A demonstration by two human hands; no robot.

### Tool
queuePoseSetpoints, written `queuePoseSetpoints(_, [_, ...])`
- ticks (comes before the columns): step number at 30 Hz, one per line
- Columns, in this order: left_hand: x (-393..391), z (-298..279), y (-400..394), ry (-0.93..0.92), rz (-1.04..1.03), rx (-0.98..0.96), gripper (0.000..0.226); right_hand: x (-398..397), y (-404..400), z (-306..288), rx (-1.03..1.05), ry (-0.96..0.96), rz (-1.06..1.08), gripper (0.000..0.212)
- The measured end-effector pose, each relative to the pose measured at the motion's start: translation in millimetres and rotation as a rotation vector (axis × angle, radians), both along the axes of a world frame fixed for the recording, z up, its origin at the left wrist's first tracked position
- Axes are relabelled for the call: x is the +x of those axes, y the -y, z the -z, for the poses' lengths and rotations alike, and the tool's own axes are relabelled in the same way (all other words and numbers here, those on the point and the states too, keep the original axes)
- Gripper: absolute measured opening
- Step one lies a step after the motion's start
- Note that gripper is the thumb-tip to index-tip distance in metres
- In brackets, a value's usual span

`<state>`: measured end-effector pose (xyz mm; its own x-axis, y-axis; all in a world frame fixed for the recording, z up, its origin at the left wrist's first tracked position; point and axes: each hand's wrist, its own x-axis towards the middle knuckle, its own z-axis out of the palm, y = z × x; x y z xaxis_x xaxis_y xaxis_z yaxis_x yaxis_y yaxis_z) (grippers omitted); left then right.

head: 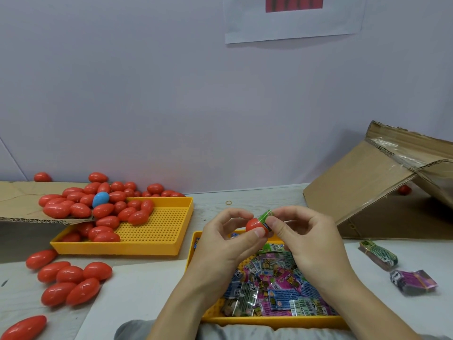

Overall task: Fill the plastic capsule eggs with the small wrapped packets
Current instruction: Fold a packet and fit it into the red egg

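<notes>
Above packet tray (269, 321) | left hand (228, 244) grips egg half (253, 224) | right hand (304, 239) pinches green packet (266, 215)

The red eggs (103, 210) are smooth, glossy plastic that catches the light, and the one blue egg (100, 199) among them looks more matt. The two yellow trays (157, 250) are matt plastic with a perforated floor, while the small packets (277, 290) in the near one are shiny printed film. The cardboard box (382, 190) is rough brown corrugated board with a strip of glossy clear tape, and the sheet (294, 18) on the wall is plain matt paper.

"6+" on packets (269, 285)
</notes>
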<state>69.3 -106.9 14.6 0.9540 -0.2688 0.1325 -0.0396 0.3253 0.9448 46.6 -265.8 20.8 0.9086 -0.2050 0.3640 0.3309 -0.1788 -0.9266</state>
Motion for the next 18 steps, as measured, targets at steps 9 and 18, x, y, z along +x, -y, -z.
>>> queuePoseSetpoints(9, [0.8,2.1,0.8,0.019,-0.03,-0.026,0.028,0.5,-0.8,2.5,-0.174,0.035,0.11,0.009])
queuePoseSetpoints(18, [5.2,6.9,-0.8,0.086,-0.066,0.074,0.027,-1.3,-1.7,2.3,-0.083,-0.028,-0.028,0.01])
